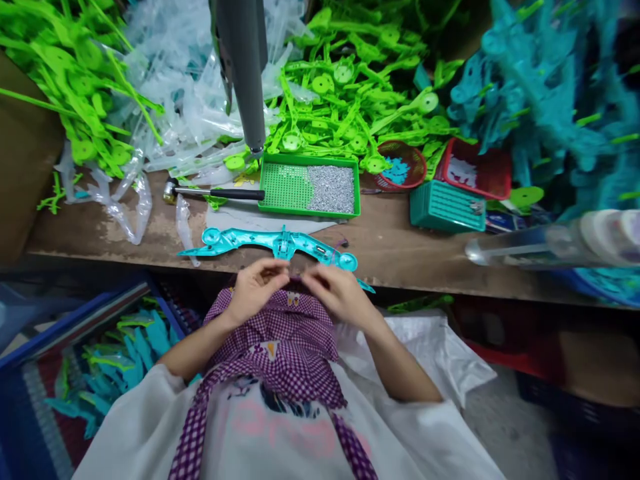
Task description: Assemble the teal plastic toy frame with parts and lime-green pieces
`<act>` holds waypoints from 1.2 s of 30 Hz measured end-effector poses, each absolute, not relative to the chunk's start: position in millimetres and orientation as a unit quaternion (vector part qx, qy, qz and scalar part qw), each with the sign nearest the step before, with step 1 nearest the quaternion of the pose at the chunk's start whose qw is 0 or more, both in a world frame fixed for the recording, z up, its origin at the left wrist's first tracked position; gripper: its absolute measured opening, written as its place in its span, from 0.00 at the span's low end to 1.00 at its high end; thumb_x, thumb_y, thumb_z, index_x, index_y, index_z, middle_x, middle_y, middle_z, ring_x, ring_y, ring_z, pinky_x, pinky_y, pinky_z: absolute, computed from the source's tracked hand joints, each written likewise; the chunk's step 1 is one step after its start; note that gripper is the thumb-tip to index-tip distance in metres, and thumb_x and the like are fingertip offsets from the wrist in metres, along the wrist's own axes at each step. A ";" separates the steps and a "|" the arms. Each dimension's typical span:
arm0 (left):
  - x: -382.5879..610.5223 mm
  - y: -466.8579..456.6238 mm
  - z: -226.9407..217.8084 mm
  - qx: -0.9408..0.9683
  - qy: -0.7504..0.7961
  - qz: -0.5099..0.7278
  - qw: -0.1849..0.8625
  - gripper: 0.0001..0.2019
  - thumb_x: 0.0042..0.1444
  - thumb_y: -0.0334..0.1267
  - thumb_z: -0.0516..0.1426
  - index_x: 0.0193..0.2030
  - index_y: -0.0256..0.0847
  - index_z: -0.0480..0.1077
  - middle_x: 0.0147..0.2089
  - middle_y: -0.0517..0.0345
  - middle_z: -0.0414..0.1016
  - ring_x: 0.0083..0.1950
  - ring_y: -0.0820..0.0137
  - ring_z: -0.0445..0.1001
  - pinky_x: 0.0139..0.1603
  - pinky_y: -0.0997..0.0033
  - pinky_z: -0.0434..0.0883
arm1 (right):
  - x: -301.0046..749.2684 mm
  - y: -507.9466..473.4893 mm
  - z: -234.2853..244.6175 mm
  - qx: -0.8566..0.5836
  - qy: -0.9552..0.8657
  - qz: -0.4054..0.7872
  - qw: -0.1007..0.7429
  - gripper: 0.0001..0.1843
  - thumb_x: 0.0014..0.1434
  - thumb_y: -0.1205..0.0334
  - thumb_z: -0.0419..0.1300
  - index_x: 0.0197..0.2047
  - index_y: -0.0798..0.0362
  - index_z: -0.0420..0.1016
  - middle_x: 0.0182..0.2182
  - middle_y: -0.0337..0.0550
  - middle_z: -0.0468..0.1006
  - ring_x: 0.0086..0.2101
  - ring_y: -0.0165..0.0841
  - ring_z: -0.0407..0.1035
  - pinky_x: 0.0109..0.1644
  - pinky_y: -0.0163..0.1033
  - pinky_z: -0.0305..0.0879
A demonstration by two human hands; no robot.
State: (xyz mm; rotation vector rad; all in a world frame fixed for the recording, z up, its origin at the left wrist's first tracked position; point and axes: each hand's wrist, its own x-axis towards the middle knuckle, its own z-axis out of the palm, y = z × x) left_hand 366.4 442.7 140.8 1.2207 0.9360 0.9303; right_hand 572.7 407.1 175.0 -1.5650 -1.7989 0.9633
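Observation:
My left hand [257,287] and my right hand [340,293] face each other above the checkered apron, at the bench's front edge. Both have their fingers curled in towards the thumbs and are slightly blurred. Anything pinched in them is too small or hidden to make out. Just beyond the fingertips lies a turquoise plastic bow-shaped shell [250,239], its hollow inner side up. A small dark part and a thin wire show near its right end. Another turquoise tip [367,286] sticks out beside my right hand.
A grey power screwdriver [247,87] hangs over a green tray [310,215] of small metal screws. Left of it lies a hammer [215,193]. Green and clear plastic parts are heaped behind. Red and teal baskets [447,207] and a clear bottle [540,241] stand right; a blue crate [30,350] stands lower left.

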 end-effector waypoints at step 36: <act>386.0 469.2 110.7 0.268 0.448 0.460 0.718 0.40 0.48 0.48 0.69 0.64 0.46 0.56 0.42 0.57 0.80 0.37 0.66 0.82 0.43 0.63 0.79 | 538.9 450.6 163.0 -0.725 -0.668 0.170 0.008 0.14 0.66 0.59 0.49 0.38 0.54 0.74 0.35 0.46 0.83 0.29 0.35 0.72 0.30 0.39 0.40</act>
